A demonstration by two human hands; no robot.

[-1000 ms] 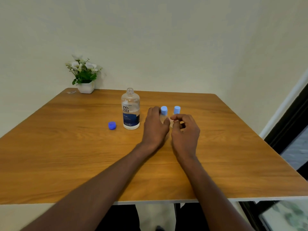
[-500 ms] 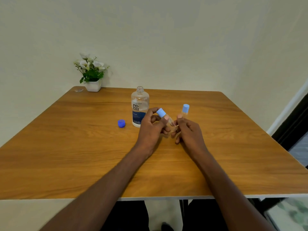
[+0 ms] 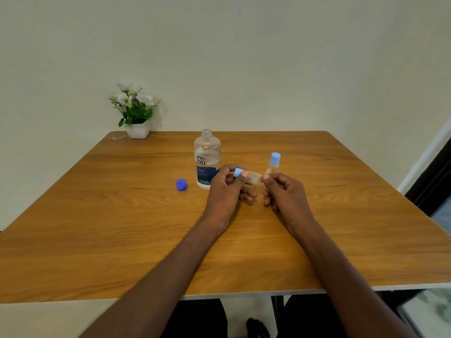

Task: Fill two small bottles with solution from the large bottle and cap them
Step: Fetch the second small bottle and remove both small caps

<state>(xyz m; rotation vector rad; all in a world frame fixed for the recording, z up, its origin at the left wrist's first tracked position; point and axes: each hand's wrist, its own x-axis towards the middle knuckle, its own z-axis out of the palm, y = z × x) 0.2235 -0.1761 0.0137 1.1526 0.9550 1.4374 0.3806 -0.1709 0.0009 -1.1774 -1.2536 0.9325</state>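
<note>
The large clear bottle (image 3: 207,159) with a blue label stands uncapped at the table's middle. Its dark blue cap (image 3: 181,184) lies on the wood to its left. A small clear bottle (image 3: 253,178) lies almost sideways in the air between my hands. My left hand (image 3: 225,189) pinches its light blue cap (image 3: 238,172). My right hand (image 3: 284,191) grips its body. The second small bottle (image 3: 273,164), capped in light blue, stands upright just behind my right hand.
A white pot of flowers (image 3: 136,113) sits at the far left corner of the wooden table (image 3: 97,228), with a small clear scrap (image 3: 117,137) beside it. The wall runs close behind the table. A dark doorway (image 3: 436,176) is at the right.
My hands took one small bottle off the table, lifted it and tipped it sideways, cap toward the left. The other small bottle stayed standing. The view shifted down and back.
</note>
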